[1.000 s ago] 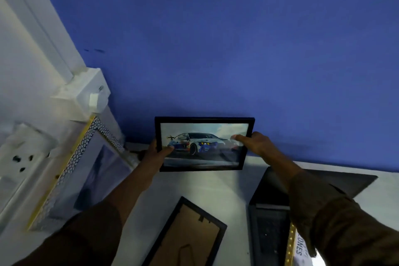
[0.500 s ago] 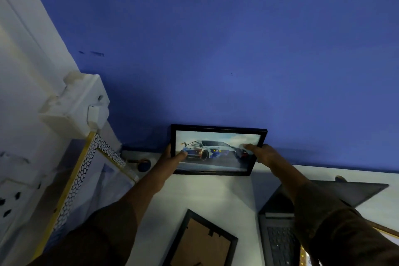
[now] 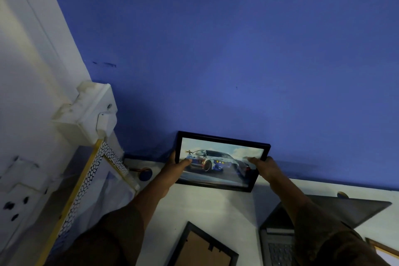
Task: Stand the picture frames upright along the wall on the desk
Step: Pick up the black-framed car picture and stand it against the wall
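A black-framed picture of a race car [image 3: 222,153] stands upright at the back of the white desk [image 3: 216,205], its top against the blue wall [image 3: 237,49]. My left hand [image 3: 177,164] grips its left edge, thumb on the glass. My right hand [image 3: 263,167] grips its right edge. A second black frame [image 3: 200,248] lies face down on the desk, brown backing up, near the front. A large frame with a gold edge and white honeycomb border [image 3: 95,181] leans against the left wall. A wooden frame corner [image 3: 382,248] shows at the lower right.
An open laptop [image 3: 278,244] sits at the right of the desk, its lid tilted back. White switch boxes [image 3: 90,114] and a socket plate [image 3: 15,201] jut from the left wall. A small blue round object [image 3: 145,175] lies at the desk's back left corner.
Both hands have carried the car picture back to the wall and set its lower edge on the desk. The camera has shifted, so everything sits further right in view.
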A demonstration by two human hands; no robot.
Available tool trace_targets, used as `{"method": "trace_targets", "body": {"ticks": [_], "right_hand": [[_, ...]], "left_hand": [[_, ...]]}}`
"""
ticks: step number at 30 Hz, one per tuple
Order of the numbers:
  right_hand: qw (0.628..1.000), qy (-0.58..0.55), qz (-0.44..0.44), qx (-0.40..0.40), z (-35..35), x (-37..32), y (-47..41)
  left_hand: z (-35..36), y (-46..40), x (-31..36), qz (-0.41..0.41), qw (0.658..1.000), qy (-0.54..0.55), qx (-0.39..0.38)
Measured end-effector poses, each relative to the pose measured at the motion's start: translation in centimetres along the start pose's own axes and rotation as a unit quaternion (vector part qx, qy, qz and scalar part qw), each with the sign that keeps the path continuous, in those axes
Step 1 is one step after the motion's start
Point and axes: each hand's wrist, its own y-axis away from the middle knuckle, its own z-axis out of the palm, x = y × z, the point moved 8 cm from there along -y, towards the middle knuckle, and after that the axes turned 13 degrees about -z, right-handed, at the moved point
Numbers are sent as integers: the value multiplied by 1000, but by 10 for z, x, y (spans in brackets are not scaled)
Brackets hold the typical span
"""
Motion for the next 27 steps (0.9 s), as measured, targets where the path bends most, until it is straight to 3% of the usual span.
{"method": "trace_targets", "body": {"ticks": [12,20,27], "right_hand": [[999,-10,-28,18,-12,10,-12],[995,-11,-25,94,-30,-17,11],[993,0,-56,105,-33,-26,32]], "left_hand": [[11,0,4,28,999,-23,11],[0,7,-20,-24,998,8,50],[6,35,-46,-45,996,28,66]]}}
